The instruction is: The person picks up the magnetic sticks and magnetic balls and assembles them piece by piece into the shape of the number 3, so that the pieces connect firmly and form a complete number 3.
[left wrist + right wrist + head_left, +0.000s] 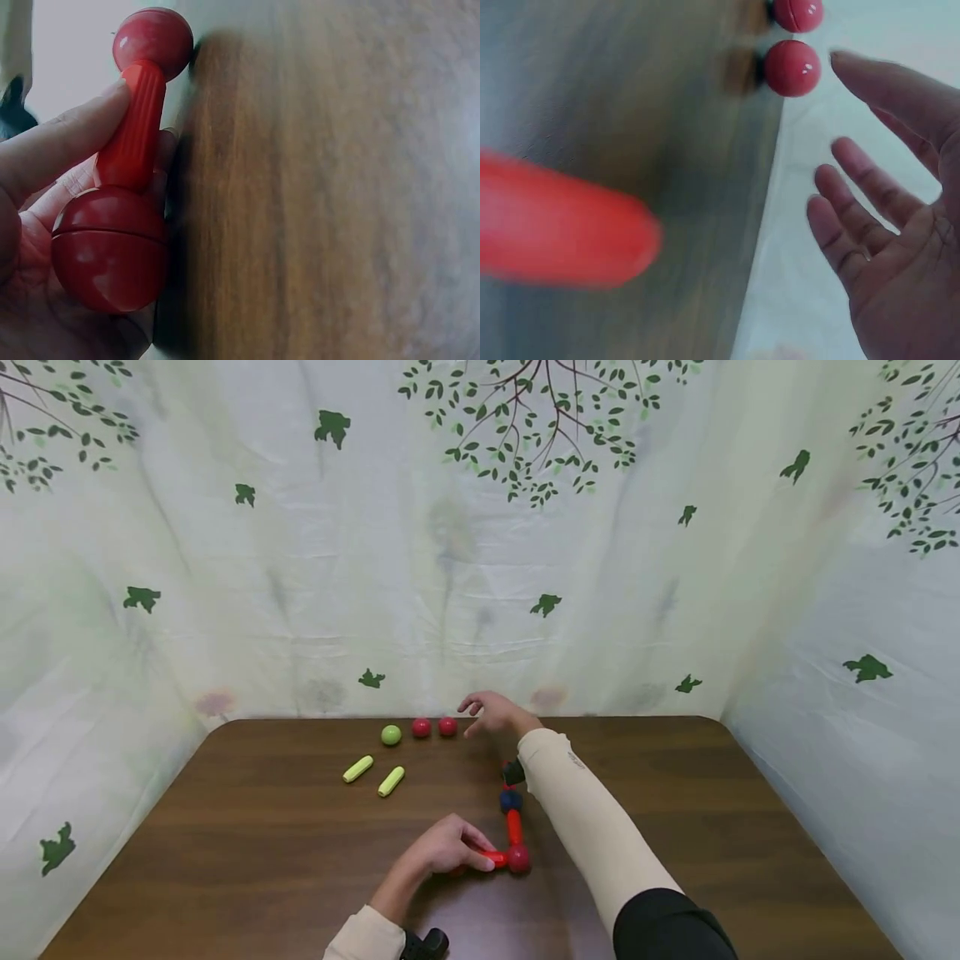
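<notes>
Near the front of the table, my left hand [447, 845] pinches a ridged red stick [137, 127] between thumb and fingers. A red ball [518, 859] joins its far end; another red ball [111, 251] sits at the near end, against the palm. From the corner ball a second red stick [513, 827] runs back to a dark blue ball [511, 801]. Beyond that, a further red stick [555, 225] is partly hidden by the right wrist. At the back, my right hand [495, 712] reaches with spread fingers, holding nothing, just right of a loose red ball [447, 727].
Another red ball [421, 727] and a green ball [391, 735] line up to the left along the back edge. Two pale yellow-green sticks [357, 768] lie in front of them. A leaf-patterned curtain [480, 568] hangs behind the brown table [247, 827].
</notes>
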